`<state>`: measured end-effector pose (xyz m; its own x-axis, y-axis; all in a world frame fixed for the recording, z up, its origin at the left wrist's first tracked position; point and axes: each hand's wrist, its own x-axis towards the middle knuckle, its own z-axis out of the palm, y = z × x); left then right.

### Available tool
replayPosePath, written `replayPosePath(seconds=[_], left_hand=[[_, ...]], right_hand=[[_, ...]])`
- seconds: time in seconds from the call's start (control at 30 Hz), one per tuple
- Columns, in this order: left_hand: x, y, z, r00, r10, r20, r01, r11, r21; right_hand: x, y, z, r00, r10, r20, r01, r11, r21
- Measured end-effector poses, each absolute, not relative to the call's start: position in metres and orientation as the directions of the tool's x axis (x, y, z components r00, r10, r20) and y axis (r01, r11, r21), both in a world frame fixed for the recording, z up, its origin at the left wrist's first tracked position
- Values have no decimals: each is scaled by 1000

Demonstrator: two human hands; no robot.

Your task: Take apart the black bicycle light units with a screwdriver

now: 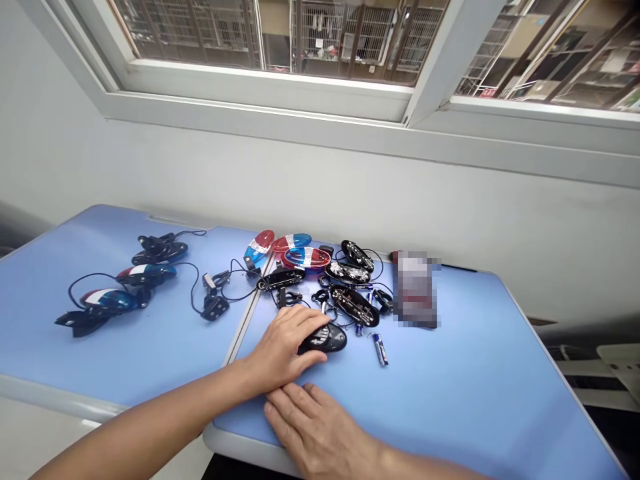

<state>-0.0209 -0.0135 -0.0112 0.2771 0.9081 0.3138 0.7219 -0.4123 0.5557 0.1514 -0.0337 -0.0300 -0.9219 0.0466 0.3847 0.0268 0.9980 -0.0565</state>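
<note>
My left hand (287, 343) is curled over a black oval light housing (334, 339) with a slotted grille, its thumb along the near side and its fingers over the top. My right hand (320, 430) lies palm down near the table's front edge, holding nothing, its fingers stretched towards the heel of the left hand. Just beyond the held housing is an opened black housing (355, 305) with bare inner parts. To its right a blue-and-silver battery (380, 350) lies on the table. Black ring clamps (384, 301) and small metal parts are scattered close by.
Red, white and blue oval covers (306, 259) and more opened housings (357, 255) with cables lie towards the wall. Assembled lights (107, 300) with cables are on the left blue table (165, 360). A pixelated flat item (416, 290) lies back right. A window (270, 73) is above.
</note>
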Motion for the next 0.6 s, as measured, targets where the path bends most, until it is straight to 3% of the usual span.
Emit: replayPosePath(seconds=[0.1, 0.3, 0.47, 0.53, 0.6], left_hand=[[-25, -10, -8, 250, 923, 291, 704, -380, 600], [-28, -8, -9, 297, 908, 296, 698, -417, 582], [-28, -9, -11, 322, 897, 304, 705, -441, 556], [-29, -10, -13, 326, 892, 314, 710, -450, 542], [-28, -12, -14, 331, 886, 325, 716, -460, 525]], right_hand=[[151, -32, -30, -937, 63, 343, 47, 997, -55], [140, -35, -30, -946, 256, 196, 255, 966, -32], [149, -28, -12, -980, 125, 155, 132, 991, 36], [164, -18, 3, -968, 99, 232, 88, 994, -60], [181, -4, 20, -887, 194, 419, 72, 955, -289]])
